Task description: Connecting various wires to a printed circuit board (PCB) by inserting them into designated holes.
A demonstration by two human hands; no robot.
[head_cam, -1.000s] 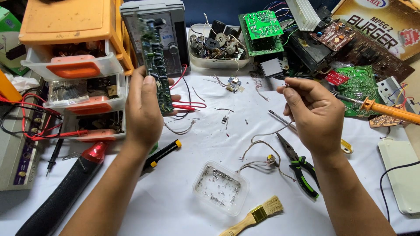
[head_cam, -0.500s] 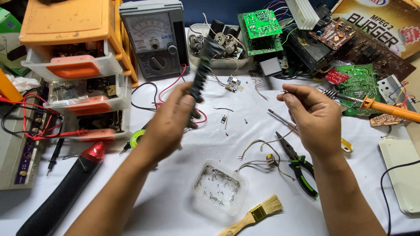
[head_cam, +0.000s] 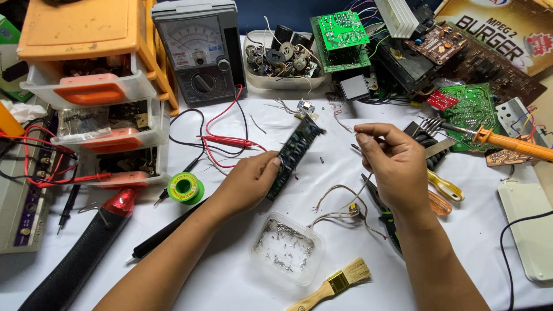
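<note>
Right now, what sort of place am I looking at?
Most likely an electronics repair bench: an analog multimeter, a soldering iron, loose green circuit boards, and the left hand holds a narrow circuit board.

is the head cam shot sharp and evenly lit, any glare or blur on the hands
Head view: sharp, evenly lit from above, soft shadows under the left hand and right hand; no motion blur on the circuit board in the left grip; mild glare on the clear plastic tray; slight wide-angle bending at the edges.

what the right hand (head_cam: 391,167) pinches too small to tell, pliers (head_cam: 385,214) partly hidden under its wrist, soldering iron (head_cam: 512,144) cut off at right edge
</note>
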